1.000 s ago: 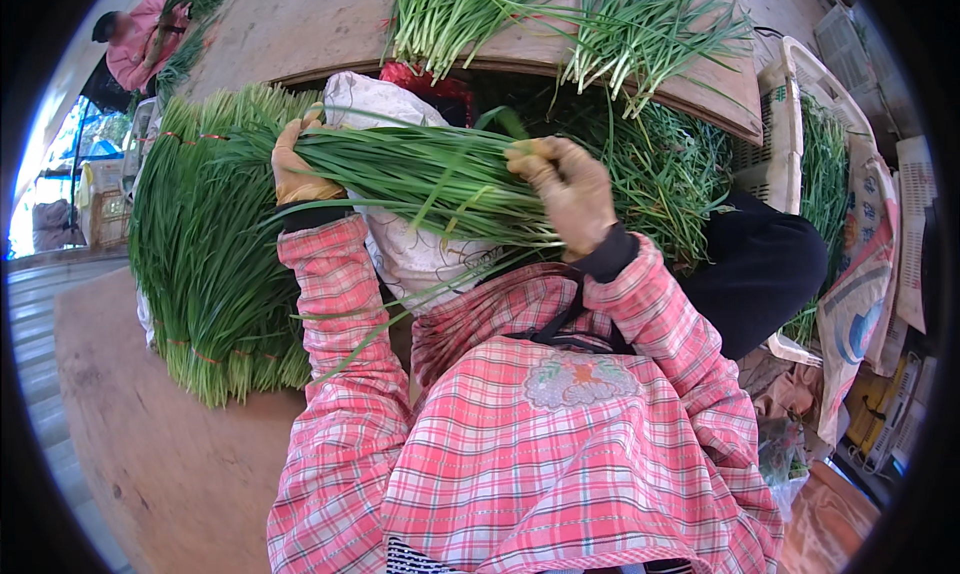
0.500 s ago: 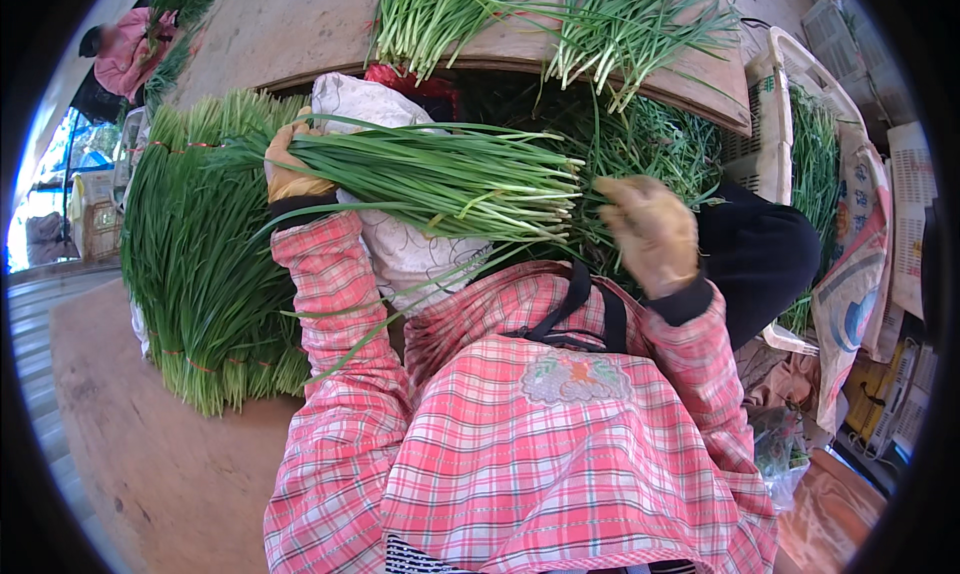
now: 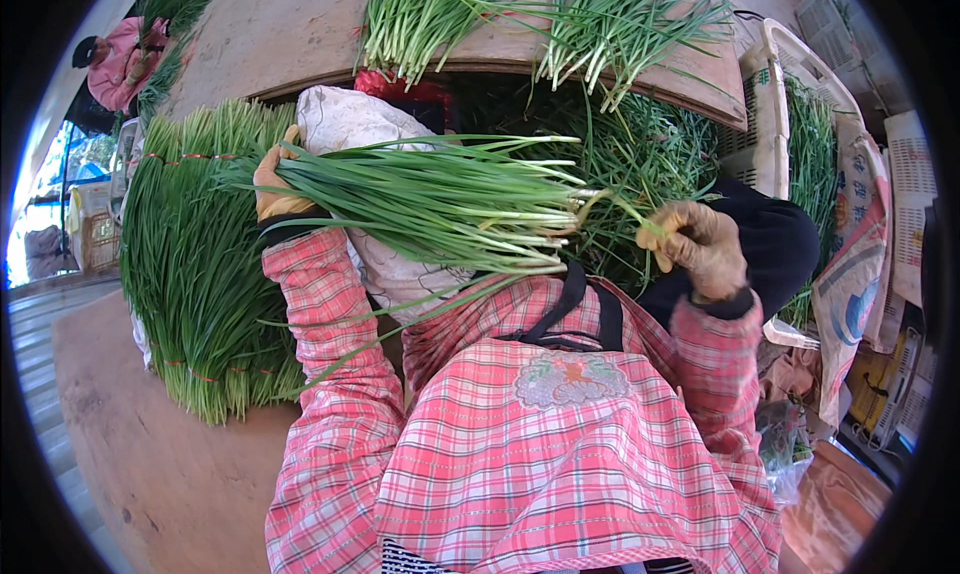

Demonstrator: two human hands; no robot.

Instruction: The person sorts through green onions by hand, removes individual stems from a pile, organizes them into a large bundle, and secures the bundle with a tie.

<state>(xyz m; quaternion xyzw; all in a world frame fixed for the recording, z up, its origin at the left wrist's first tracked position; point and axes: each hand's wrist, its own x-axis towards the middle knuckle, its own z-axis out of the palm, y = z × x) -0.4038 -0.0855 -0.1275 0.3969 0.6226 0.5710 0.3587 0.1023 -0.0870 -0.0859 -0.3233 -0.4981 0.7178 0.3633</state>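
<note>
My left hand (image 3: 276,182), in a tan glove, is wrapped round the leafy end of a loose bunch of garlic chives (image 3: 450,192). The bunch lies sideways across my lap over a white sack (image 3: 365,119), its pale cut ends pointing right. To the right of those ends, my gloved right hand (image 3: 708,246) is closed in a pinch on a thin yellow-green chive leaf (image 3: 626,209). That leaf stretches back toward the bunch's ends. A few long leaves hang down over my left sleeve.
Tied chive bundles (image 3: 205,264) are stacked at my left. Loose chives (image 3: 440,24) lie on the wooden board (image 3: 290,29) ahead. Trimmed greens (image 3: 650,154) heap below it. At right stands a white plastic crate (image 3: 778,124) holding greens. A person in pink (image 3: 118,72) is at far left.
My right hand has moved right and a little down, away from the bunch's ends, now drawing a yellow-green leaf. The bunch's ends have spread slightly; my left hand keeps its grip.
</note>
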